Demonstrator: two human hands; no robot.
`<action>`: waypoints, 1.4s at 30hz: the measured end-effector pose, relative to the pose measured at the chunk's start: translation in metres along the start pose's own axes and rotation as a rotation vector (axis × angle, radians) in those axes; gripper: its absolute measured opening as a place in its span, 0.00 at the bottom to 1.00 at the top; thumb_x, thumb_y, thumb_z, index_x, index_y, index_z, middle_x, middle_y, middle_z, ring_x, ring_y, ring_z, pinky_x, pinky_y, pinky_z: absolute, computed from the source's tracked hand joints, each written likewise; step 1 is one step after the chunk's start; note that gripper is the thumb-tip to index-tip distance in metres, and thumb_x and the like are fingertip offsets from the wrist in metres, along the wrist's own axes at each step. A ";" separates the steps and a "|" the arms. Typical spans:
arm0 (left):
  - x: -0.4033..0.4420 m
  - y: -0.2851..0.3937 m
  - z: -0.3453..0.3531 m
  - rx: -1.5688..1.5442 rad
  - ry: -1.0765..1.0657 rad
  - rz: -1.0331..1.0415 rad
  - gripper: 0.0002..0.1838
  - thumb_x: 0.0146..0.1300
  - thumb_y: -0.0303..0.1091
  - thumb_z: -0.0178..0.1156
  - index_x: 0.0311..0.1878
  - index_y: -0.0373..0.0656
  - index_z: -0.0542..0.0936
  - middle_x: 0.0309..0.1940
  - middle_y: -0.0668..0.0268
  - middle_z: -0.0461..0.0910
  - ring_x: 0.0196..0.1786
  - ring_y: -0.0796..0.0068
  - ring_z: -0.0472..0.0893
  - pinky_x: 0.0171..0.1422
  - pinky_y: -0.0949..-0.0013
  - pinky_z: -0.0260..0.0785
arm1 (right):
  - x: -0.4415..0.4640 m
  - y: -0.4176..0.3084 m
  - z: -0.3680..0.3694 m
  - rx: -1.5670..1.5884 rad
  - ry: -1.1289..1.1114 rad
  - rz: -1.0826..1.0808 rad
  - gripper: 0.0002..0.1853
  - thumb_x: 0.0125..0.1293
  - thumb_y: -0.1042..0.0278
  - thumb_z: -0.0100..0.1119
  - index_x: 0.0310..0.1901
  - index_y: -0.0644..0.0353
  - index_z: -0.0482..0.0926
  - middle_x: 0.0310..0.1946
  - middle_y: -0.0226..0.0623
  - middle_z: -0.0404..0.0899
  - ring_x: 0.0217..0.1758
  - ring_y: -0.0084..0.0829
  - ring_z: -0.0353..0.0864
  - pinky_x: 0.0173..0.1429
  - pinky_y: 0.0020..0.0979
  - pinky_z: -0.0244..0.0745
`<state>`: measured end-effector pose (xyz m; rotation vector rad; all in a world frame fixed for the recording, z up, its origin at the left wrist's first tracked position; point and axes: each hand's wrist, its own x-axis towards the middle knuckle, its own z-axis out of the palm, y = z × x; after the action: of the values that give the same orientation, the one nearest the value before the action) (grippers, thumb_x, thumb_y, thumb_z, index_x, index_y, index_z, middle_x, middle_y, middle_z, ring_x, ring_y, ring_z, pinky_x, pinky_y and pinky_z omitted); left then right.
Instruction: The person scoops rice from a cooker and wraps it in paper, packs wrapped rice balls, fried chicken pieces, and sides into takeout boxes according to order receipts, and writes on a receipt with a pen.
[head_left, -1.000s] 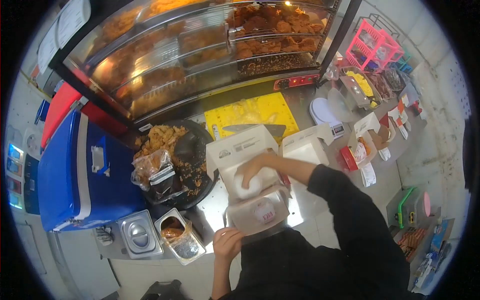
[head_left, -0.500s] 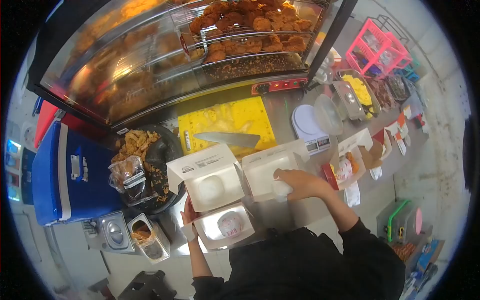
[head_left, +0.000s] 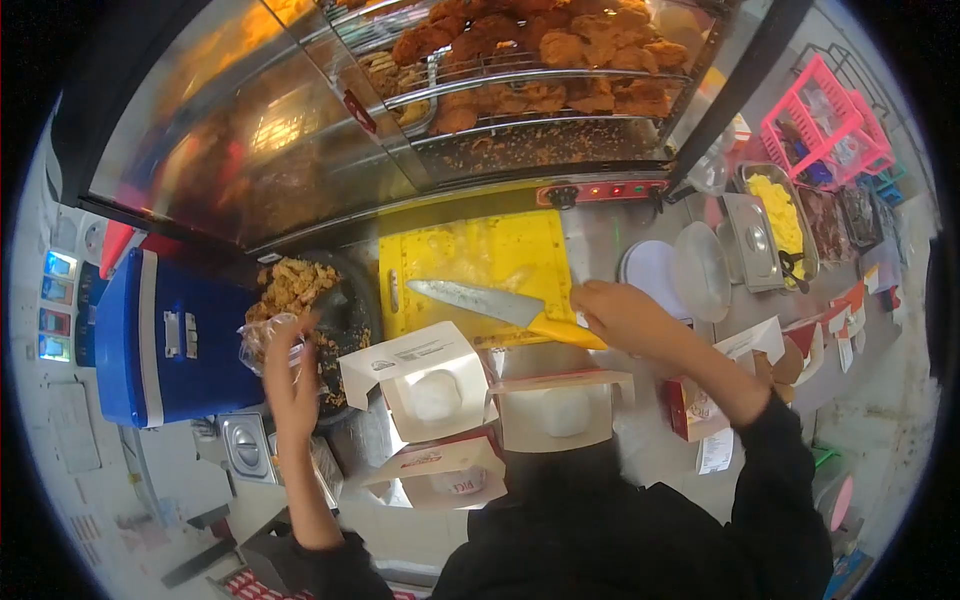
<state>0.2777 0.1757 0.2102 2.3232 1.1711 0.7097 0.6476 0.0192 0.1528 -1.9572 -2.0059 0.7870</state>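
My left hand (head_left: 290,375) hovers open over the plastic bag (head_left: 262,338) beside the black pan (head_left: 365,310) of fried pieces (head_left: 293,285); its fingers are apart and slightly blurred. My right hand (head_left: 618,312), fingers bent and not wrapped round anything, is at the yellow handle of the kitchen knife (head_left: 485,302). Whether it touches the handle I cannot tell. The knife lies across the yellow cutting board (head_left: 410,252). Before me, an open paper box (head_left: 415,352) and a second box (head_left: 512,418) each hold a white mound. A third box (head_left: 420,462) holds a bundle marked RICE.
The heated glass cabinet (head_left: 370,165) of fried chicken stands behind the board. A blue cooler (head_left: 185,340) is at left. On the right are a white scale (head_left: 652,265), a clear lid (head_left: 702,270), a tray of yellow food (head_left: 775,215), a pink basket (head_left: 815,120) and more boxes (head_left: 690,408).
My right hand has left the second box and moved up to the knife handle. My left hand has let go of the third box and moved up-left to the pan. The view has shifted.
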 end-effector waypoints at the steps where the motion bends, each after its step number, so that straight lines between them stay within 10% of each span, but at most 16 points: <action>1: 0.032 0.018 0.017 0.086 -0.123 0.060 0.13 0.65 0.32 0.48 0.50 0.38 0.75 0.48 0.54 0.76 0.54 0.59 0.73 0.60 0.64 0.61 | 0.011 0.021 0.033 0.006 -0.011 -0.005 0.11 0.58 0.68 0.51 0.39 0.65 0.71 0.35 0.46 0.76 0.37 0.49 0.78 0.43 0.41 0.74; 5: 0.087 -0.026 0.091 -0.168 -1.210 0.030 0.16 0.66 0.38 0.47 0.53 0.42 0.73 0.48 0.57 0.76 0.48 0.61 0.77 0.55 0.63 0.67 | 0.036 0.042 0.095 -0.179 -0.007 -0.226 0.13 0.52 0.72 0.55 0.41 0.63 0.69 0.35 0.45 0.76 0.35 0.45 0.79 0.41 0.38 0.76; 9: 0.098 -0.019 0.135 -0.113 -1.353 -0.505 0.16 0.63 0.40 0.53 0.49 0.42 0.73 0.44 0.58 0.77 0.42 0.60 0.80 0.51 0.62 0.72 | 0.047 0.034 0.106 -0.336 -0.130 -0.105 0.20 0.47 0.68 0.61 0.41 0.65 0.69 0.35 0.48 0.77 0.41 0.41 0.79 0.42 0.39 0.75; 11: 0.093 -0.045 0.168 0.420 -1.024 0.491 0.15 0.57 0.40 0.59 0.44 0.43 0.73 0.38 0.58 0.77 0.40 0.57 0.80 0.45 0.59 0.75 | 0.046 0.032 0.107 -0.350 -0.117 -0.052 0.21 0.46 0.68 0.61 0.42 0.66 0.68 0.35 0.49 0.76 0.43 0.42 0.78 0.43 0.39 0.75; 16: 0.120 -0.045 0.188 0.571 -0.971 0.490 0.15 0.51 0.35 0.63 0.42 0.43 0.74 0.35 0.59 0.76 0.38 0.56 0.80 0.43 0.59 0.74 | 0.021 0.008 0.070 0.343 -0.284 0.185 0.21 0.55 0.67 0.56 0.46 0.70 0.62 0.39 0.59 0.73 0.45 0.53 0.73 0.48 0.45 0.69; 28: 0.081 0.029 0.053 0.028 -0.410 0.064 0.06 0.48 0.28 0.66 0.29 0.37 0.80 0.25 0.59 0.78 0.28 0.63 0.78 0.32 0.67 0.68 | 0.015 0.062 0.085 -0.101 0.077 -0.002 0.23 0.58 0.68 0.53 0.52 0.71 0.60 0.45 0.54 0.69 0.50 0.51 0.69 0.52 0.43 0.69; 35: 0.014 0.102 0.044 0.216 0.185 0.285 0.06 0.54 0.30 0.63 0.33 0.39 0.81 0.22 0.59 0.74 0.25 0.60 0.76 0.31 0.64 0.68 | 0.055 0.047 0.083 -0.282 0.332 -0.097 0.19 0.63 0.65 0.52 0.53 0.64 0.68 0.37 0.48 0.72 0.43 0.43 0.73 0.46 0.37 0.72; 40: -0.046 0.121 0.069 0.292 0.312 0.591 0.20 0.49 0.25 0.55 0.48 0.42 0.75 0.22 0.65 0.69 0.25 0.70 0.75 0.26 0.68 0.68 | -0.021 -0.089 0.042 0.641 0.413 -0.332 0.20 0.66 0.65 0.51 0.59 0.57 0.69 0.24 0.30 0.79 0.19 0.24 0.70 0.24 0.25 0.67; 42: -0.078 0.145 0.077 0.169 0.268 0.649 0.20 0.47 0.23 0.57 0.48 0.38 0.76 0.21 0.64 0.69 0.24 0.67 0.75 0.26 0.67 0.68 | -0.012 -0.085 0.063 1.686 -0.171 -0.474 0.22 0.68 0.63 0.49 0.62 0.54 0.66 0.33 0.29 0.81 0.21 0.22 0.72 0.25 0.21 0.66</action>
<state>0.3723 0.0204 0.2170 2.8437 0.5636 1.2109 0.5431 -0.0029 0.1471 -0.4185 -0.9045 1.6489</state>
